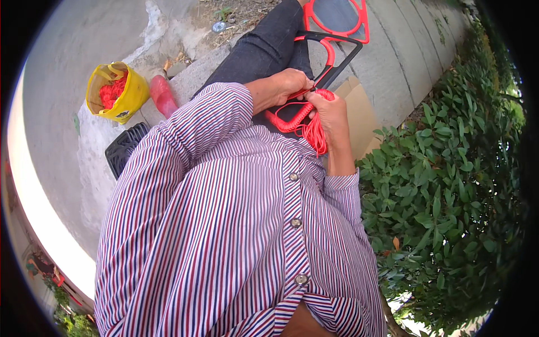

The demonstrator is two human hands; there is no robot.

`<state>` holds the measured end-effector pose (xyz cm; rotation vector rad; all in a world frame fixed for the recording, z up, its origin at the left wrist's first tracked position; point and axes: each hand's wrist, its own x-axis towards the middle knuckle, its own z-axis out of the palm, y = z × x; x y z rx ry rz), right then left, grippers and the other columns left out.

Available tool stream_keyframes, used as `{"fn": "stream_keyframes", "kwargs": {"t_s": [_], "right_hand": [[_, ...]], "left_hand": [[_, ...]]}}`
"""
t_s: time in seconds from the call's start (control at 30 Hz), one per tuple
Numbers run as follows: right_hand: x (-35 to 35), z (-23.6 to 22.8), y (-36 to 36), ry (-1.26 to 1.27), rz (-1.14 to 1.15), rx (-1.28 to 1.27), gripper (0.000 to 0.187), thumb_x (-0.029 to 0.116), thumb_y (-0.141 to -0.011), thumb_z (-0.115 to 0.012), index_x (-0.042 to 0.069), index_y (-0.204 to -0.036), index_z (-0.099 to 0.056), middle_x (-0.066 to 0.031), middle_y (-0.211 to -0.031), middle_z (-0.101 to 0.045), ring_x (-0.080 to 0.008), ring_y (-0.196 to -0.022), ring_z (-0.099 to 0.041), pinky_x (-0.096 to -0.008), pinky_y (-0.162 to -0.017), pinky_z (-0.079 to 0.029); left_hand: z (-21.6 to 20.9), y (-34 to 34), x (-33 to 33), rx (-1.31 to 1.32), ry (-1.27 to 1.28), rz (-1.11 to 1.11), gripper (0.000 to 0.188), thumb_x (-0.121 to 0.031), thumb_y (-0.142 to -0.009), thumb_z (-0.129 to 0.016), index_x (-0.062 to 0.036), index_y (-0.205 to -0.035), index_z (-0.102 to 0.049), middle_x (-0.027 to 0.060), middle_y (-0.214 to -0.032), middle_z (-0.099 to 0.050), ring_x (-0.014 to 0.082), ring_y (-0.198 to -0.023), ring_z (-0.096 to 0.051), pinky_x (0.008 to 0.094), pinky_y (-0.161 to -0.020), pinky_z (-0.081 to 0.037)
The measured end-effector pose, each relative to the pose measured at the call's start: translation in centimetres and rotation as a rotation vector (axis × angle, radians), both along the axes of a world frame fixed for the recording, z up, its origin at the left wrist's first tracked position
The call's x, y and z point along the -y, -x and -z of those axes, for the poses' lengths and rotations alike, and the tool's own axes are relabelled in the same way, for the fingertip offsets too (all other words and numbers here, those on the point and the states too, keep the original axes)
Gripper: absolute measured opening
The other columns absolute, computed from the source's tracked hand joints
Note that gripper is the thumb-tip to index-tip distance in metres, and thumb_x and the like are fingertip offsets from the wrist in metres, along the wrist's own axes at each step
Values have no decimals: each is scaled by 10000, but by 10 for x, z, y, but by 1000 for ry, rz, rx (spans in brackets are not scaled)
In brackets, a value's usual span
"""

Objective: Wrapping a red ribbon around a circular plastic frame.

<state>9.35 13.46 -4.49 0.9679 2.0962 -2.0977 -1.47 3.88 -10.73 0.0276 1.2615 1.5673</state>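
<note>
A black frame [352, 55] lies across my lap, with red cord wound tightly around part of its edge. My left hand [287, 84] is closed in a pinch on red cord against the frame; its fingertips are partly hidden. Beside it, my right hand [332, 114] is closed around a bundle of red cord [314, 136], whose loose strands hang below the fingers. The two hands almost meet at the frame's wrapped edge. Beyond my knees rests a flat red-rimmed piece [364, 22] with a round red ring and a grey middle.
On the ground to the left stands a yellow bucket [132, 96] with red cord inside. Near it are a pink-red object [161, 95] and a stack of black frames [124, 147]. Brown cardboard [359, 115] lies at my right, with a leafy hedge [443, 196] alongside.
</note>
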Motion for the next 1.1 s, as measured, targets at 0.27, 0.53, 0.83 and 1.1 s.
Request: {"fn": "stream_keyframes", "kwargs": {"t_s": [0.27,0.53,0.83,1.1], "right_hand": [[-5,-17,-37,239,36,-91,149,104,-830,-692,-6,-906,-626,-37,-616,-588,-105,-481,-529,-238,-460,-436],[-78,-167,-84,689,49,-857,236,265,-950,-552,40,-988,-494,-5,-628,-431,-113,-527,-398,-287,-558,-354],[-83,-190,-107,141,-82,-1168,500,-26,-606,-547,41,-1089,-435,-48,-802,-477,-217,-808,-436,-389,-826,-391],[-36,-19,-38,-806,-552,-155,398,-74,-682,-626,55,-1058,-639,-130,-993,-602,-259,-917,-614,-315,-814,-475]], "left_hand": [[-7,4,8,-49,-22,-4,99,-98,-930,-536,-28,-871,-574,71,-766,-588,163,-661,-535,286,-649,-461],[-51,-28,22,-1396,-6,-32,563,90,-604,-504,-33,-1153,-522,176,-1225,-499,382,-1177,-455,426,-1020,-377],[-98,-52,28,-1499,-159,216,232,-30,-747,-603,-33,-979,-593,105,-885,-595,267,-808,-597,352,-718,-481],[-57,15,40,-615,307,-109,204,-218,-899,-628,-19,-863,-599,19,-718,-587,82,-621,-519,260,-544,-430]]}}
